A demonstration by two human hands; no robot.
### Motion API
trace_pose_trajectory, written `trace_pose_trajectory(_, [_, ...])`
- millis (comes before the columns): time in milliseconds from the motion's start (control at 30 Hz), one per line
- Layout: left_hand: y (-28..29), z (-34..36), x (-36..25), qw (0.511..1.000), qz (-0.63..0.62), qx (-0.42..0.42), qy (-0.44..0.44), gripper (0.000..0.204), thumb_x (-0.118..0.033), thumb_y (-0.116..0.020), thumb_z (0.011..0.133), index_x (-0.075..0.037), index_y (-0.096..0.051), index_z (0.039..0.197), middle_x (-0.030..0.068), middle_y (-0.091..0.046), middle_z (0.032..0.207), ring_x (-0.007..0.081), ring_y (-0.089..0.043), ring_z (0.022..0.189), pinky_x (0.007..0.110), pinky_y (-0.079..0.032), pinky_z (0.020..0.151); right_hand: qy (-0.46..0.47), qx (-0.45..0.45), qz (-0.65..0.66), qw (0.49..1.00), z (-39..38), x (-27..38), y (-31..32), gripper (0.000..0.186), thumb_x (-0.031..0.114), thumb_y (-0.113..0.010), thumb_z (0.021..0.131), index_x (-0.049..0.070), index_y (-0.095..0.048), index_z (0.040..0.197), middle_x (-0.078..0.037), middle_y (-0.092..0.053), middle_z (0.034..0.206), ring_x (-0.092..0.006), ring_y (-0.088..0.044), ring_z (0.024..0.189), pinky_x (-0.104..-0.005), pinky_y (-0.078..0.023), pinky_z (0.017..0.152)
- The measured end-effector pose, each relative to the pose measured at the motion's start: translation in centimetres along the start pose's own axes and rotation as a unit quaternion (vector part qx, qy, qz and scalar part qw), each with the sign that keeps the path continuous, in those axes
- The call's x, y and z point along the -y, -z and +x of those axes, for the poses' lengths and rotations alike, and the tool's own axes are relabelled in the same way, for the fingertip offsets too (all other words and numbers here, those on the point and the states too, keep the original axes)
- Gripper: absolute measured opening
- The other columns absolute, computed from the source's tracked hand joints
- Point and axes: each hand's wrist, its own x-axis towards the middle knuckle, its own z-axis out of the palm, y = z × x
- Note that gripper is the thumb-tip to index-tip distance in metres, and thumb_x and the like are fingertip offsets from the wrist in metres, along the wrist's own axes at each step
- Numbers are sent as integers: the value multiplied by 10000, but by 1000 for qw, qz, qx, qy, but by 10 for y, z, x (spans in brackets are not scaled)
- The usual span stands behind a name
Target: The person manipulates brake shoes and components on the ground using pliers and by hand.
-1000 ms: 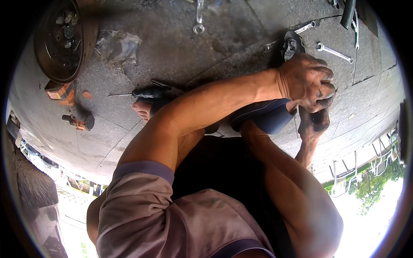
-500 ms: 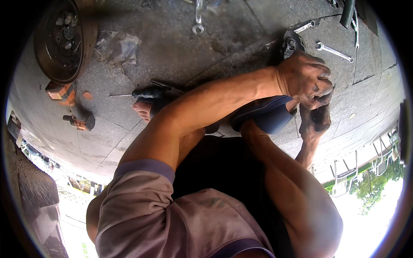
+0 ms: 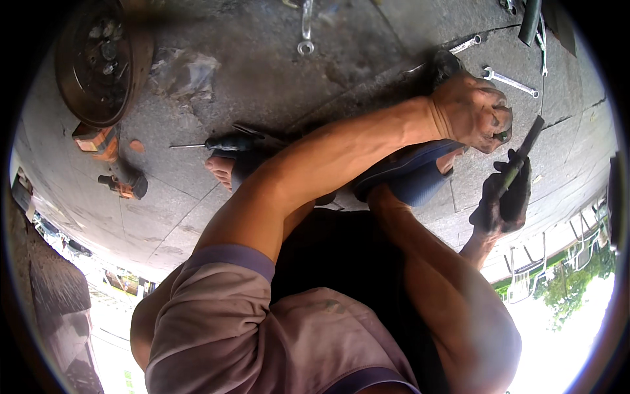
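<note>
1. Hands first: the left hand (image 3: 471, 110), reaching across from the left, is curled with its fingertips pinching a small dark green piece (image 3: 501, 136); what kind of piece it is cannot be told.
2. The right hand (image 3: 500, 202), grimy and dark, is closed around the handle of a long slim tool (image 3: 518, 157), which rises aslant toward the upper right; its tip stands just beside the left hand's fingers.
3. The two hands are near each other but apart, both above the grey paved floor (image 3: 275, 72), at the right of the view.
4. Under the left forearm lies a foot in a blue sandal (image 3: 407, 177); a second, bare-toed foot (image 3: 222, 168) shows further left.
5. A screwdriver (image 3: 216, 143) lies on the floor just beside that foot.
6. Three wrenches lie on the floor: one wrench (image 3: 510, 82) just beyond the left hand, a second wrench (image 3: 464, 46) further up, a third wrench (image 3: 306, 26) near the top edge.
7. At upper left sits a rusty brake drum (image 3: 98, 62), with crumpled clear plastic (image 3: 182, 71) beside it and an orange block (image 3: 92, 139) below.
</note>
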Motion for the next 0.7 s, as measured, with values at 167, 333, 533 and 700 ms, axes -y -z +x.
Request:
trace_pose_trajectory(167, [4,5,-5,999,36,14,25,275,-355,-751,571,-171,-632,739,-16,-583,689,159,-619,652,316,-515,545,127,7,-83,988,-2,1,8,630,173,-752,815,-115,-490,1310,-234,-576,1200,-249,-601,912,-310,-512,740])
trace_pose_trajectory(333, [1,4,1,994,86,34,57,271,-371,-733,595,-157,-628,723,-43,-587,686,158,-606,644,313,-525,581,185,57,-248,949,2,3,-6,637,137,-746,798,-75,-491,1342,-260,-593,1203,-378,-620,1040,-431,-510,873])
trace_pose_trajectory(533, [4,1,2,994,89,46,40,296,-387,-726,593,-164,-656,774,-33,-604,721,163,-614,676,317,-538,609,99,-27,-67,992,18,18,-8,620,237,-714,871,-54,-435,1342,-150,-573,1051,-187,-572,825,-286,-491,694])
trace_pose_trajectory(700, [-4,4,0,989,100,83,64,307,-391,-723,603,-157,-655,789,2,-608,728,188,-624,687,333,-539,628,258,-23,-212,942,24,11,-2,563,168,-735,810,-51,-532,1288,-158,-614,1091,-222,-614,829,-313,-517,712])
